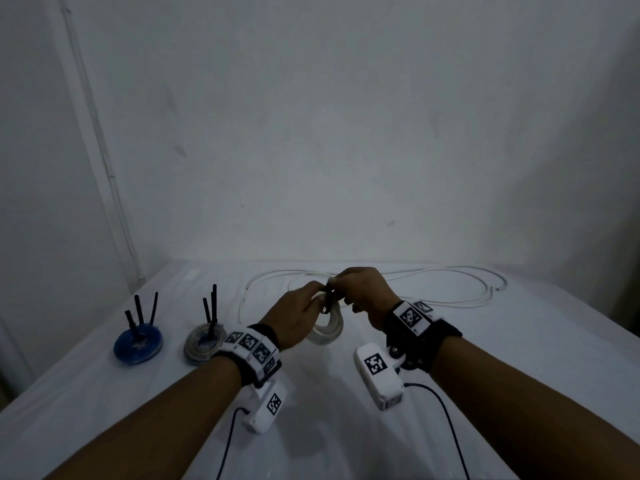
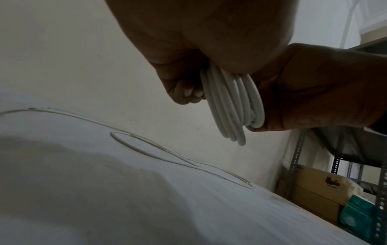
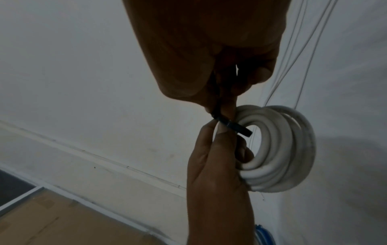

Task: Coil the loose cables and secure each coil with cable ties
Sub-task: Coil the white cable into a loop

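Over the white surface [image 1: 346,427], the left hand [image 1: 294,320] is clamping the springy white coil [image 1: 329,329] while the right hand [image 1: 363,292] is pinching the black cable tie [image 3: 222,120] just above that grip; best held across all loops

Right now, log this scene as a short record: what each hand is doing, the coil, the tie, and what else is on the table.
left hand: grips the white coil
right hand: pinches the black cable tie
tie: passes through the coil's opening; whether fastened cannot be told
loose white cable: uncoiled on the table behind the hands
blue coil: tied, left
grey coil: tied, beside the blue coil
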